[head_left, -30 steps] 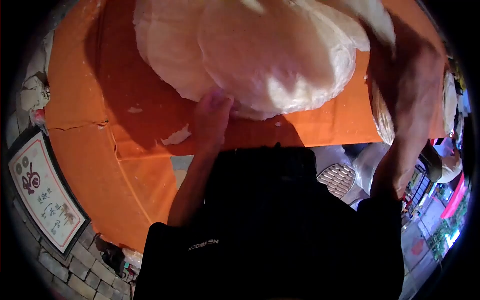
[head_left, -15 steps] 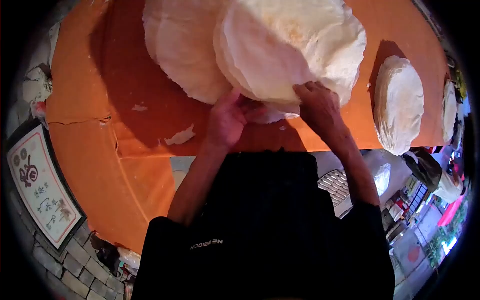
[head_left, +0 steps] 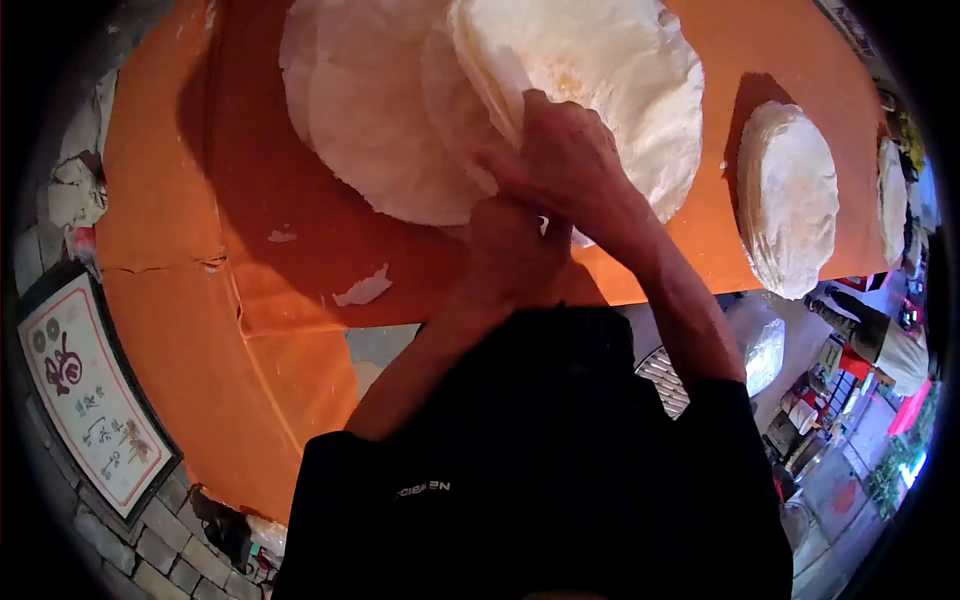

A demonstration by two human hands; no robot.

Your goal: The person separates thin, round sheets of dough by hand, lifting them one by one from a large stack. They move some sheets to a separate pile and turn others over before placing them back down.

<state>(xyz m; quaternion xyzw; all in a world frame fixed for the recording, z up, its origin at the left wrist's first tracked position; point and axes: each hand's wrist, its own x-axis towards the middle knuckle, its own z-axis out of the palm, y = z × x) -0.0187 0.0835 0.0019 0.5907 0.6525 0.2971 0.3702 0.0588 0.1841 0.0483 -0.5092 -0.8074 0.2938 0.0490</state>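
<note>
Basically the right hand (head_left: 570, 152) has its fingers closed on the edge of the top flatbreads (head_left: 635, 90), over more bread (head_left: 375, 130) on the orange tablecloth (head_left: 265, 285); left hand (head_left: 515, 248) is just below, can't tell its grip.

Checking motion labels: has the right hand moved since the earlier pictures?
Yes: the right hand has moved leftward, judged against the torn scrap on the orange cloth.
</note>
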